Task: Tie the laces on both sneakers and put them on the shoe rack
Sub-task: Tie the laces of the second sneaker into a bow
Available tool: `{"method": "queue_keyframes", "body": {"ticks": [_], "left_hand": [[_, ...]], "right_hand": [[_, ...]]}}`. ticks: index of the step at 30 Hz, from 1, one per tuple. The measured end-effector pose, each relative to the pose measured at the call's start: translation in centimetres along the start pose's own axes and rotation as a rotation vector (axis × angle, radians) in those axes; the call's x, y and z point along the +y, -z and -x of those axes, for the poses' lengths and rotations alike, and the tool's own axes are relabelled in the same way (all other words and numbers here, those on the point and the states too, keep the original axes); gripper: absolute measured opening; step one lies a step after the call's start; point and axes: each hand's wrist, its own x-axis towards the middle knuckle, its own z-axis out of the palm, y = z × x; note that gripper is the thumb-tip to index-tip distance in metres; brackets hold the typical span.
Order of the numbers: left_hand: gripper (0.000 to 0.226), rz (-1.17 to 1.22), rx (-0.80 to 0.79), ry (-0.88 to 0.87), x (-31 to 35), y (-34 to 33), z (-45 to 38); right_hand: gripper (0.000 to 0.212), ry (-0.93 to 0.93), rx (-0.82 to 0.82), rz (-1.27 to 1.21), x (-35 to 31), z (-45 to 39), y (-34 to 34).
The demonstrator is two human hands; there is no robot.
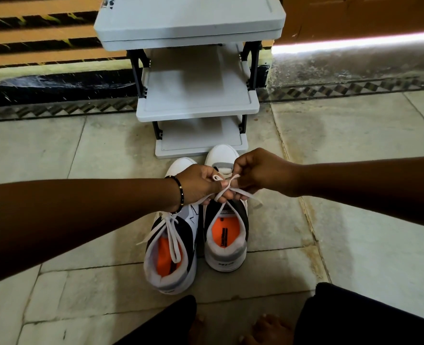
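Note:
Two white, black and grey sneakers with orange insoles stand side by side on the floor, toes toward the rack. The left sneaker (171,255) has a tied bow, its loops hanging into the opening. Above the right sneaker (227,235), my left hand (201,185) and my right hand (260,174) each pinch its white laces (227,186), which cross between my fingers in a half-formed bow. Both hands hide the tongue of the right sneaker. The grey shoe rack (197,95) stands just behind the toes, its shelves bare.
The floor (355,195) is pale stone tile. A wall with a dark skirting band (56,83) runs behind the rack. My knees in dark trousers (355,317) and bare toes (268,327) sit at the bottom edge.

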Motion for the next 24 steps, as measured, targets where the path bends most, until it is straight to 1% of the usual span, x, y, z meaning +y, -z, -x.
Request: {"method": "queue_keyframes", "body": {"ticks": [2,4,9,12,14,16,18,20,21,22,24], "left_hand": [[0.007,-0.003,0.027,-0.025,0.2,0.1,-0.1],[0.006,0.014,0.034,-0.042,0.2,0.1,-0.1],[0.010,0.037,0.013,-0.043,0.2,-0.3,-0.1],[0.012,0.050,0.023,-0.043,0.3,-0.2,-0.3],[0.014,0.009,0.031,-0.039,0.2,-0.2,-0.3],[0.014,-0.032,0.030,-0.031,-0.1,-0.4,-0.3],[0.016,-0.064,0.055,-0.034,-0.3,-0.5,-0.2],[0.016,-0.091,0.099,-0.054,-0.2,-0.6,-0.2],[0.015,-0.102,0.121,-0.064,-0.1,-0.7,-0.2],[0.012,-0.110,0.141,-0.072,-0.1,-0.8,-0.2],[0.005,-0.091,0.164,-0.076,-0.1,-1.0,0.0]], "right_hand": [[0.007,-0.107,0.044,-0.179,-0.1,0.0,-0.1],[0.007,-0.177,0.084,-0.269,-0.3,-0.1,-0.2],[0.006,-0.244,0.179,-0.276,0.2,-0.6,0.2],[0.007,-0.259,0.227,-0.218,0.3,-1.2,0.7],[0.009,-0.232,0.205,-0.148,0.0,-1.3,0.9],[0.015,-0.171,0.119,-0.058,-0.5,-0.9,0.8],[0.023,-0.113,0.004,0.084,-1.0,-0.4,0.5],[0.024,-0.071,-0.083,0.204,-1.0,-0.1,-0.2],[0.022,-0.050,-0.093,0.234,-0.8,-0.1,-0.6],[0.018,-0.030,-0.070,0.254,-0.6,-0.1,-0.9],[0.014,0.003,0.025,0.301,-0.2,-0.3,-1.3]]}}
